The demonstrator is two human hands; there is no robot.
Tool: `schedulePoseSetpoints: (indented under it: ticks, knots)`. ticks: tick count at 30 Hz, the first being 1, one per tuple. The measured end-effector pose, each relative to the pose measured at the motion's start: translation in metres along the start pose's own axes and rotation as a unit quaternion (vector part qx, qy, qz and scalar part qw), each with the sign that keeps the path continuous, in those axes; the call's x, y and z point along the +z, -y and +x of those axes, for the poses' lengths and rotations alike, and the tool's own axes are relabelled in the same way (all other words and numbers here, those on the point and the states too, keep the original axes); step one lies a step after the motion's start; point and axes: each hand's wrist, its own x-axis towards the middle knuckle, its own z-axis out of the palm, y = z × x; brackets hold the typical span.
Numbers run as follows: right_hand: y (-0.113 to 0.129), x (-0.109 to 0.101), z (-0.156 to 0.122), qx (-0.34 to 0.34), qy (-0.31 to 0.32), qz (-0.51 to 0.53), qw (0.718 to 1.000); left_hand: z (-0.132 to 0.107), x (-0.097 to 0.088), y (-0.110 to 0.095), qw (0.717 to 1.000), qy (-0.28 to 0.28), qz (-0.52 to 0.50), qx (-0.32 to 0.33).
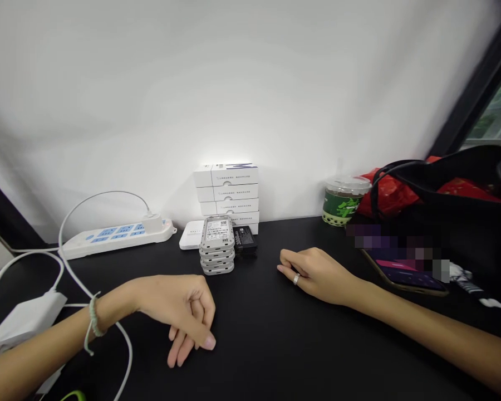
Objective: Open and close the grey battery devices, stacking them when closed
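Note:
My left hand (182, 314) rests on the black table (267, 345) with its fingers loosely curled down and nothing in them. My right hand (313, 274), a ring on one finger, lies on the table with fingers curled under, holding nothing that I can see. Between and beyond the hands stands a stack of several small grey devices (217, 245). A black battery (245, 240) lies right beside the stack. Behind them is a pile of white boxes (229, 192) against the wall.
A white power strip (117, 234) with a plugged cable lies at the back left, a white adapter (23, 322) at the left edge. A flat white device (191, 234) sits by the stack. A lidded drink cup (343, 201), a black bag (451, 223) and a phone (404, 273) are at right.

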Motion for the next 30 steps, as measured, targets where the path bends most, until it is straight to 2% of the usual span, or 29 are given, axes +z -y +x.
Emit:
schedulePoseSetpoints:
  ticks: [9, 14, 16, 18, 20, 23, 26, 30]
  knots:
    - [0.001, 0.001, 0.001, -0.004, -0.027, 0.012, 1.0, 0.001, -0.002, 0.005, 1.0, -0.003, -0.026, 0.006]
    - [0.01, -0.004, 0.002, 0.012, -0.135, 0.033, 0.99, 0.002, -0.002, 0.004, 1.0, -0.002, -0.027, 0.008]
    - [0.018, -0.011, 0.011, -0.008, -0.161, 0.047, 0.986, 0.003, -0.003, 0.005, 1.0, 0.002, -0.027, 0.009]
    - [0.028, -0.02, 0.026, -0.056, -0.138, 0.078, 0.986, 0.004, -0.004, 0.005, 1.0, 0.009, -0.028, 0.008]
    - [0.038, -0.026, 0.048, -0.098, -0.079, 0.114, 0.986, 0.006, -0.005, 0.006, 0.999, 0.017, -0.03, 0.005]
    - [0.051, -0.028, 0.082, -0.076, 0.005, 0.123, 0.99, 0.007, -0.006, 0.007, 0.999, 0.023, -0.033, 0.002]
    - [0.059, -0.023, 0.103, -0.048, 0.016, 0.113, 0.992, 0.006, -0.006, 0.008, 0.999, 0.022, -0.036, 0.001]
    - [0.064, -0.02, 0.111, -0.043, 0.009, 0.131, 0.99, 0.007, -0.006, 0.009, 0.999, 0.022, -0.037, 0.0]
